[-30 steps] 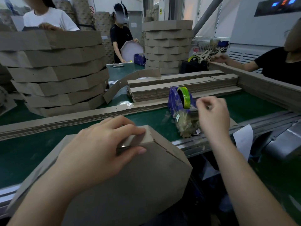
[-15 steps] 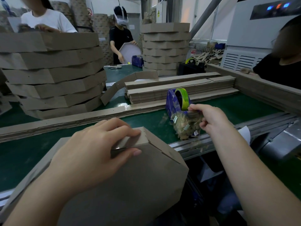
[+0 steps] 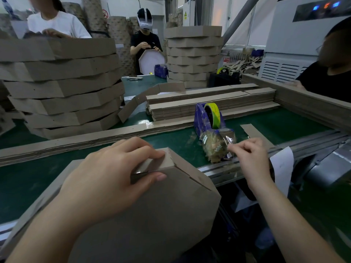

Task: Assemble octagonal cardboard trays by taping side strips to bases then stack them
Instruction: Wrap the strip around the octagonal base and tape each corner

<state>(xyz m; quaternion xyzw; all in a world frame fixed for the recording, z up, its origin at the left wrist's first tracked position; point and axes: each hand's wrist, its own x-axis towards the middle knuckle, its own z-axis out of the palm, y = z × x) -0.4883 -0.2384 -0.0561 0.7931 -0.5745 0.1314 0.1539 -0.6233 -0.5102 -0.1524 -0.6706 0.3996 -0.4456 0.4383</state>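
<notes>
Octagonal cardboard tray point(image 3: 152, 215) stands tilted on edge at the near rim of the green counter point(image 3: 275, 126), its base facing the camera. Left hand point(image 3: 106, 179) clamps the top corner in a firm, closed grip, fingers over the side strip point(image 3: 160, 162) and thumb on the base. Right hand point(image 3: 248, 156), just beside the blue tape dispenser point(image 3: 207, 120), pinches clear tape point(image 3: 229, 139) between thumb and forefinger. The film seems to run back to the dispenser, though it is too transparent to be sure. Flat side strips point(image 3: 209, 103) lie behind, with stacked finished trays point(image 3: 62, 88) at far left.

Matt brown cardboard tray point(image 3: 152, 215); glossy clear tape point(image 3: 228, 139).
</notes>
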